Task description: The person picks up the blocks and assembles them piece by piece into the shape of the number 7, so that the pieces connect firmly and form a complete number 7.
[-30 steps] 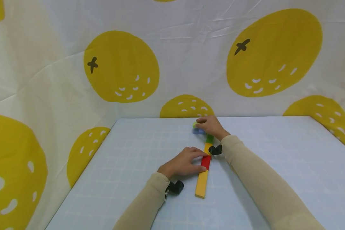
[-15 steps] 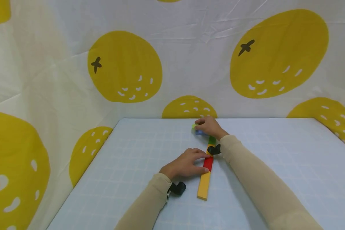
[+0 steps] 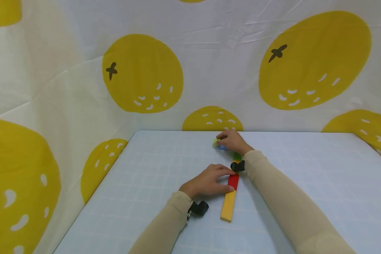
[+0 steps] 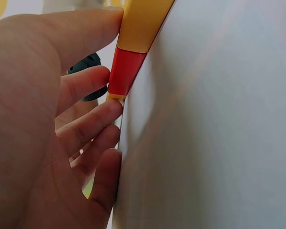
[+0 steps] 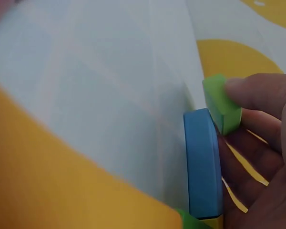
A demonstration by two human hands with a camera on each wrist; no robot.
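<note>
My right hand (image 3: pixel 235 141) pinches a small light green block (image 5: pixel 223 106) between thumb and fingers. The block is held beside the far end of a blue block (image 5: pixel 202 164), on the far side of the table. My left hand (image 3: pixel 207 182) rests along the left side of a line of flat blocks, fingers extended. Its thumb touches a long yellow block (image 3: pixel 228 206), and other fingertips reach a red block (image 4: pixel 126 71) and the yellow one beyond it. A dark green block (image 3: pixel 237 156) continues the line, partly hidden by my right wrist.
A pale checked cloth covers the table (image 3: pixel 146 169). Behind and to the left hangs a white curtain (image 3: pixel 216 70) printed with yellow fruit. Each wrist carries a black camera mount (image 3: pixel 200 209).
The head view has turned slightly left. My right hand has shifted a little left relative to the line, bringing the light green block further past the blue one. My left hand stays in place.
</note>
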